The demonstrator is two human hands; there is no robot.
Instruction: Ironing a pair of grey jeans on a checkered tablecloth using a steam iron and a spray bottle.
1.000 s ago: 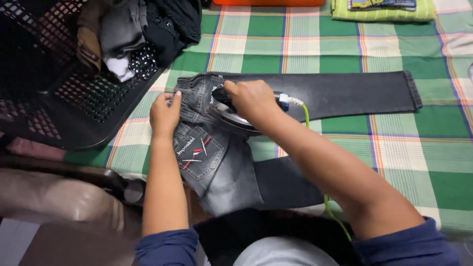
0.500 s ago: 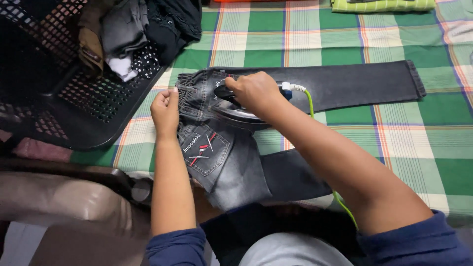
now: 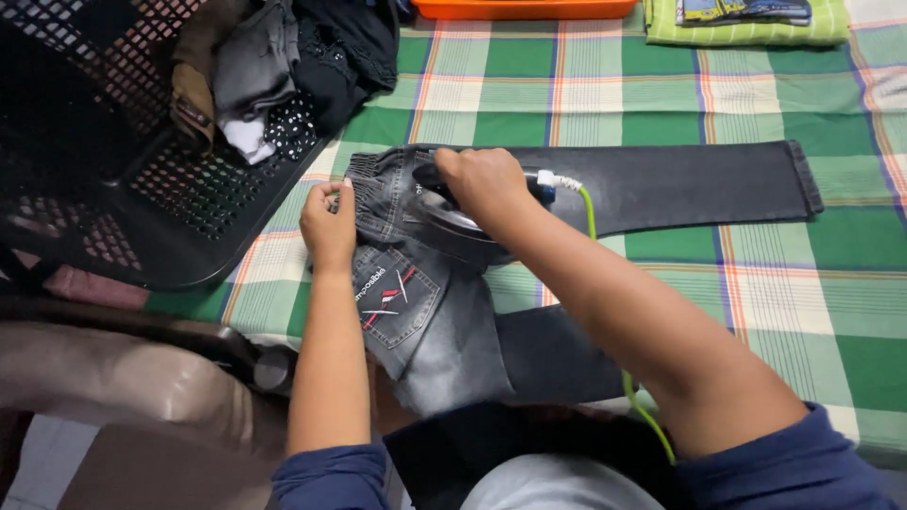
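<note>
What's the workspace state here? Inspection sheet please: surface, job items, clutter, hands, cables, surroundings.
Surface: green checked cloth covering the table.
Job's things: dark grey jeans lying flat, one leg stretched out to the right, the other hanging over the near edge; black iron resting on the waist area.
Clutter: black mesh laundry basket holding crumpled clothes; folded green cloth; orange tray at the far edge.
Hands: left hand pinning the waistband; right hand gripping the iron's handle.
Cables: green cord running from the iron back under the right forearm.
Surroundings: brown chair at lower left.
</note>
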